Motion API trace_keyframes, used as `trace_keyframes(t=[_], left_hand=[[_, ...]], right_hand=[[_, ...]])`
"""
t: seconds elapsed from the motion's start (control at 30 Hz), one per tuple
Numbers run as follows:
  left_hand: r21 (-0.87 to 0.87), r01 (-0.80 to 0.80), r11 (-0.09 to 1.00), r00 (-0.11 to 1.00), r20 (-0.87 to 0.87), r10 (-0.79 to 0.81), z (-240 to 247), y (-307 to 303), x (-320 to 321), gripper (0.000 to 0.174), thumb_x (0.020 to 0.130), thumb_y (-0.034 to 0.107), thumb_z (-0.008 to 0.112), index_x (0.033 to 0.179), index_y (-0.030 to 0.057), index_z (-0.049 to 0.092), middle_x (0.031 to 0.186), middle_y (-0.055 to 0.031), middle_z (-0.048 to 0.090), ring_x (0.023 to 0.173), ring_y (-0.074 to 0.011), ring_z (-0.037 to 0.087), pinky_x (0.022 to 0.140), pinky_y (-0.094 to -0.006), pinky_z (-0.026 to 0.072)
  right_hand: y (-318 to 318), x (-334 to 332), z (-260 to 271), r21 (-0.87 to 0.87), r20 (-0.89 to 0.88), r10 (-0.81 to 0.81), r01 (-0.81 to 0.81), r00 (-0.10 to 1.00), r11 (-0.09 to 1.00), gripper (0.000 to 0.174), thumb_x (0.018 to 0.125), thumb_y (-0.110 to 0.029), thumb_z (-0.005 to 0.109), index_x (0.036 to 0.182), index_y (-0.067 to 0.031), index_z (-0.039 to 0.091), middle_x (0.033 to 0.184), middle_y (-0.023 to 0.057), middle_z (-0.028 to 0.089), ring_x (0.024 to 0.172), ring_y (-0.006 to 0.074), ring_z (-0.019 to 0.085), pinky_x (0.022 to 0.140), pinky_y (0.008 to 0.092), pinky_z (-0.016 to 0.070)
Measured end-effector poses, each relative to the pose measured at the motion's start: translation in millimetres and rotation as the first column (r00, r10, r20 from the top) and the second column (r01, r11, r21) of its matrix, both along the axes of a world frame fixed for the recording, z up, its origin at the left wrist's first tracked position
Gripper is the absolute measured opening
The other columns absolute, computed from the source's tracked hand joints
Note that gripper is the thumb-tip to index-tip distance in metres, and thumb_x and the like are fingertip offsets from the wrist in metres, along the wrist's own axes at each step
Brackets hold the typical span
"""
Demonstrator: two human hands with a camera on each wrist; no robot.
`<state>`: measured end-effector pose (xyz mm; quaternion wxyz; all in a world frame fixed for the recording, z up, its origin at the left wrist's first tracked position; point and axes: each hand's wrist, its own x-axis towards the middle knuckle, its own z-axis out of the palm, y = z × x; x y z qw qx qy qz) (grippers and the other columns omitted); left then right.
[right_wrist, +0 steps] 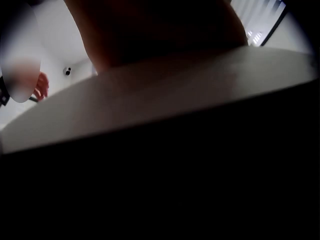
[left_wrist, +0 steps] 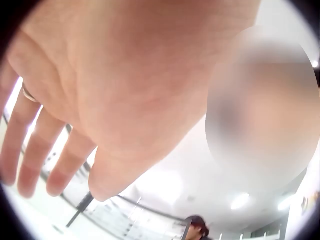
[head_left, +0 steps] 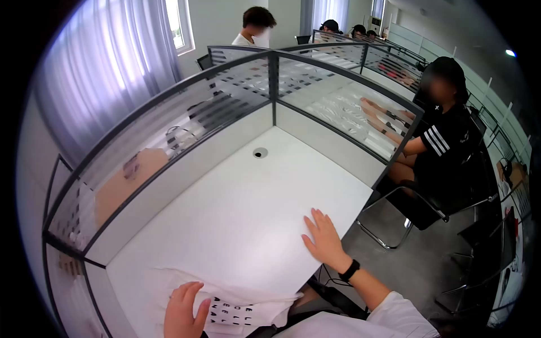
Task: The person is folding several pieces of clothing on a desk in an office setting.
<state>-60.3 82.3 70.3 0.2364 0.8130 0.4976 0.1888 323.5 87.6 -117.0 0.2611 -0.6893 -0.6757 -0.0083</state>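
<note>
A white cloth (head_left: 270, 301) printed with rows of black letters lies rumpled at the near left of the white desk (head_left: 225, 219). Over its left part is my left hand (head_left: 185, 310), fingers extended and thumb apart. The left wrist view shows that palm (left_wrist: 115, 95) with nothing in it and a ring (left_wrist: 30, 94) on one finger. My right hand (head_left: 326, 239) rests on the desk near its right edge, fingers straight, a black band (head_left: 350, 270) on the wrist. In the right wrist view the hand's dark underside (right_wrist: 160, 30) meets the desk surface.
Grey-framed partitions (head_left: 274, 79) with clear upper panels border the desk's far and left sides. A round cable hole (head_left: 260, 152) sits near the back corner. Beyond the right panel a person in black (head_left: 445, 135) sits on a chair (head_left: 389, 219). A brown board (head_left: 132, 180) lies behind the left partition.
</note>
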Motion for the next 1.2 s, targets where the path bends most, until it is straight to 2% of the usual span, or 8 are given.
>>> trace_keyframes(t=[0.07,0.1,0.2,0.37,0.73,0.9,0.97,1.2], left_hand=[[-0.024,-0.049,0.999,0.974,-0.224,0.042,-42.9,-20.4,-1.4,0.05,0.09,0.02,0.067,0.134,-0.0002,0.054,0.148,-0.0207,0.048,0.132,-0.0376,0.048,0.108,-0.0476,0.0388],[0.33,0.08,0.94,0.943,-0.33,0.035,-73.9,-29.5,-5.0,0.029,0.088,0.018,0.072,0.113,0.0023,0.07,0.12,-0.0201,0.065,0.111,-0.0393,0.061,0.092,-0.0482,0.0516],[0.28,-0.003,0.96,0.866,-0.48,0.143,-124.9,-62.0,5.4,0.039,0.09,0.025,0.071,0.124,0.0058,0.065,0.126,-0.0224,0.062,0.118,-0.0429,0.057,0.097,-0.0543,0.0468],[-0.066,-0.299,0.952,0.881,-0.403,0.249,-142.8,-64.5,21.3,0.079,0.093,0.036,0.062,0.152,-0.004,0.031,0.165,-0.0252,0.012,0.152,-0.0462,0.008,0.118,-0.0664,0.0055],[0.151,-0.258,0.954,0.851,-0.431,0.299,-165.8,14.9,69.0,0.071,0.093,0.05,0.059,0.143,0.0003,0.048,0.159,-0.0281,0.027,0.14,-0.0511,0.032,0.105,-0.071,0.0296],[0.073,-0.081,0.994,0.981,-0.171,0.093,-140.0,21.1,75.2,0.065,0.093,0.042,0.066,0.144,0.0054,0.049,0.161,-0.0245,0.025,0.136,-0.044,0.038,0.108,-0.0566,0.0362],[0.02,-0.024,1.0,0.999,0.029,0.023,-128.2,4.4,61.3,0.061,0.093,0.031,0.069,0.144,0.0053,0.048,0.161,-0.0241,0.024,0.139,-0.0433,0.035,0.112,-0.0502,0.0347],[0.159,-0.273,0.949,0.895,-0.319,0.311,-120.4,-67.3,-19.3,0.045,0.089,0.013,0.069,0.132,0.0078,0.057,0.146,-0.0145,0.049,0.132,-0.0365,0.046,0.114,-0.0465,0.0334]], right_hand=[[-0.5,-4.3,1.6,0.045,0.014,-0.033,0.032,0.999,0.998,0.049,0.095,-0.027,0.059,0.136,0.0003,0.056,0.148,0.0272,0.044,0.14,0.0406,0.04,0.118,0.0503,0.0286],[-0.4,-3.8,1.6,0.037,0.014,-0.034,0.034,0.999,0.999,0.049,0.095,-0.027,0.059,0.136,0.0003,0.056,0.148,0.0272,0.044,0.14,0.0406,0.04,0.118,0.0503,0.0286],[0.1,-4.1,-1.0,0.07,-0.008,-0.036,0.036,0.999,0.997,0.048,0.094,-0.026,0.06,0.135,0.0001,0.057,0.147,0.0264,0.045,0.139,0.0402,0.041,0.118,0.0496,0.0287],[1.9,-3.5,-5.6,0.074,0.004,-0.042,0.042,0.999,0.996,0.049,0.093,-0.025,0.061,0.134,0.0001,0.057,0.148,0.0264,0.045,0.139,0.0409,0.041,0.118,0.0503,0.0295],[3.6,-1.6,-11.3,0.075,-0.018,-0.031,0.032,0.999,0.997,0.05,0.091,-0.023,0.063,0.135,0.0001,0.057,0.149,0.0258,0.044,0.14,0.0414,0.039,0.118,0.0524,0.0271],[-16.3,-3.5,0.4,-0.009,-0.306,0.1,-0.107,0.947,0.994,0.041,0.088,-0.017,0.068,0.124,-0.0002,0.061,0.146,0.0231,0.049,0.139,0.0406,0.04,0.117,0.0496,0.0294],[-38.7,-24.0,31.7,-0.134,-0.723,0.164,-0.37,0.671,0.92,0.039,0.087,-0.014,0.07,0.121,0.0007,0.062,0.139,0.0215,0.053,0.134,0.0389,0.046,0.112,0.0466,0.0372],[-76.3,-78.5,42.6,0.031,-0.409,0.418,-0.445,0.811,0.895,0.041,0.079,-0.011,0.075,0.117,-0.0007,0.064,0.122,0.0158,0.06,0.112,0.0344,0.058,0.094,0.0424,0.0476]])
